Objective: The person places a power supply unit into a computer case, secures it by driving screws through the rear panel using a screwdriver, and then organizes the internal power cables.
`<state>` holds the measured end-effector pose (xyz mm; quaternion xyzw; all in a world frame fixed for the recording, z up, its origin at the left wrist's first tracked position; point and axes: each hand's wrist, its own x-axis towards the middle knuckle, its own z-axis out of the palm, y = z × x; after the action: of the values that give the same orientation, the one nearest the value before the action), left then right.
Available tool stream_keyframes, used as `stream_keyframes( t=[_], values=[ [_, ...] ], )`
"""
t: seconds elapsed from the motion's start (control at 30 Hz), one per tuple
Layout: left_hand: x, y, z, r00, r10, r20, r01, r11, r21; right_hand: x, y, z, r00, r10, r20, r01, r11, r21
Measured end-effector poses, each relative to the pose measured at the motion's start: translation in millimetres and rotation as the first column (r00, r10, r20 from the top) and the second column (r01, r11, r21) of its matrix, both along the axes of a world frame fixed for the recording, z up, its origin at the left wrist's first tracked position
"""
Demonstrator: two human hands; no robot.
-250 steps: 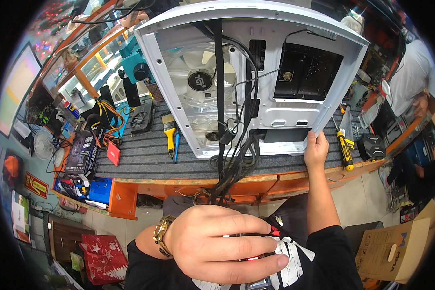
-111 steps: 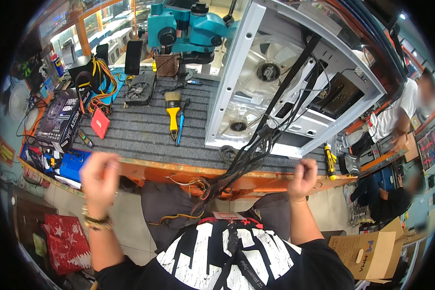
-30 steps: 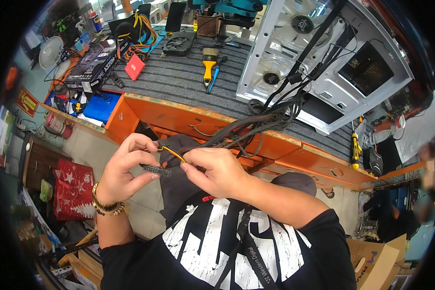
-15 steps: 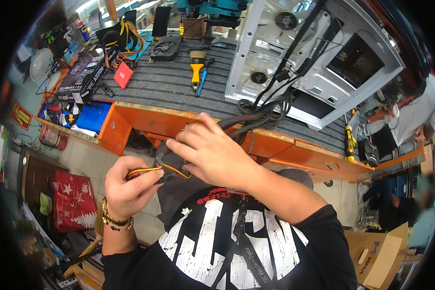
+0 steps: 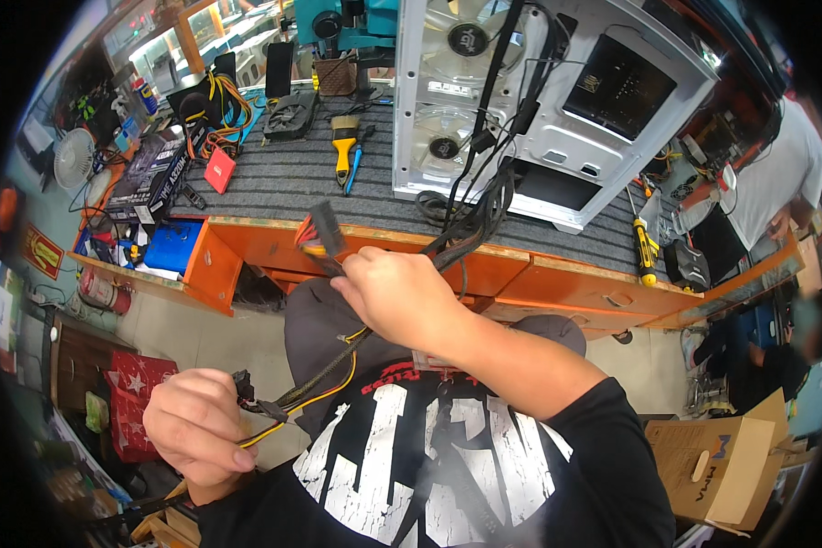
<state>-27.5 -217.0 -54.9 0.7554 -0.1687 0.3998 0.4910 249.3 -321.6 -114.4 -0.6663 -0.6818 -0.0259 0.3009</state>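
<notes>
At the lower left my left hand [image 5: 196,425] is closed round a black and yellow cable [image 5: 324,381] with small black connectors near its fingers. The cable runs up to my right hand [image 5: 395,290], which is closed on a power cable bundle in front of the bench edge. A wide black multi-pin plug [image 5: 323,228] with red, orange and yellow wires sticks out beyond these fingers. Behind, more black cables [image 5: 484,215] trail back to an open white computer case [image 5: 571,205] standing on the bench. Its clear fans [image 5: 443,146] face me.
The grey striped bench mat [image 5: 274,183] carries a yellow brush [image 5: 342,151], a blue pen-like tool [image 5: 353,171], a small red box [image 5: 218,171] and a yellow screwdriver [image 5: 645,251]. An orange drawer [image 5: 215,269] stands pulled out at left. A cardboard box [image 5: 717,466] sits lower right; another person [image 5: 781,173] is beyond.
My left hand has moved down and left, drawing the black and yellow cable out long. My right hand has closed on the bundle, and the wide plug now shows above it. The view has shifted.
</notes>
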Motion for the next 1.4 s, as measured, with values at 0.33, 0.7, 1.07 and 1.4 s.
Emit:
stream_keyframes(
  t=[0.33, 0.7, 1.07, 1.4],
  values=[
    [67, 5, -41, 0.636, 0.327, -0.699, -0.148, 0.941, 0.305, 49, -83, 58, 0.916, 0.174, -0.361, 0.035, 0.861, 0.507],
    [247, -68, -106, 0.79, 0.425, -0.441, -0.2, 0.86, 0.47, 158, -144, 100, 0.589, 0.494, -0.64, 0.306, 0.597, 0.742],
    [299, -76, -99, 0.753, 0.56, -0.344, -0.254, 0.731, 0.634, 186, -162, 97, 0.492, 0.507, -0.708, 0.242, 0.702, 0.67],
    [314, -40, -96, 0.596, 0.758, -0.267, -0.266, 0.499, 0.825, 198, -204, 68, 0.292, 0.537, -0.792, 0.328, 0.721, 0.61]
  ],
)
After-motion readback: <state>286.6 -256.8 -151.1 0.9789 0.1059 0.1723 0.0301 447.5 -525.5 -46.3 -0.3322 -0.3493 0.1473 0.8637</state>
